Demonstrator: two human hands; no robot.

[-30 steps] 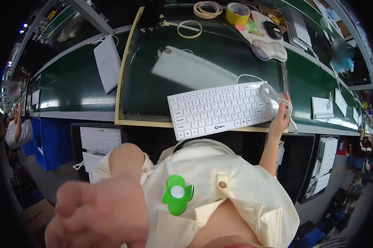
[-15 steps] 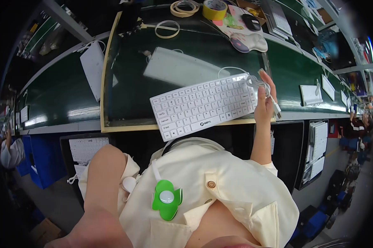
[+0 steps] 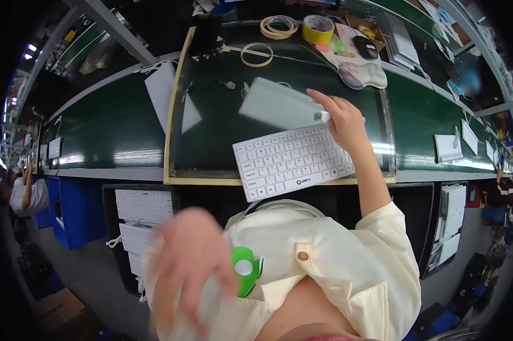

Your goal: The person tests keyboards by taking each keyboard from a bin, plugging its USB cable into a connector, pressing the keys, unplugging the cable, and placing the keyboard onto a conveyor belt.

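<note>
A white keyboard [image 3: 293,162] lies tilted across the front edge of the tape-edged work area, keys up. Over its far right corner is my right hand [image 3: 347,122], the index finger stretched out and a small white plug-like end [image 3: 323,116] of the cable at the thumb side. The palm hides most of that cable. My left hand [image 3: 197,258] is blurred in front of my cream shirt, fingers apart and pointing down, with nothing seen in them. Beyond the keyboard rests a pale flat slab [image 3: 279,102] with a thin cable.
Rolls of tape [image 3: 317,29], a loose tape ring [image 3: 256,55], and a mouse [image 3: 365,48] with a wrist-rest pad [image 3: 361,75] are at the back. Trays of keyboards [image 3: 144,206] stand below the bench on both sides. Other people sit far left and right.
My right hand has turned palm-down and moved inward over the keyboard, taking the cable bundle out of sight. My left hand has swung into view in front of my shirt. The view has shifted.
</note>
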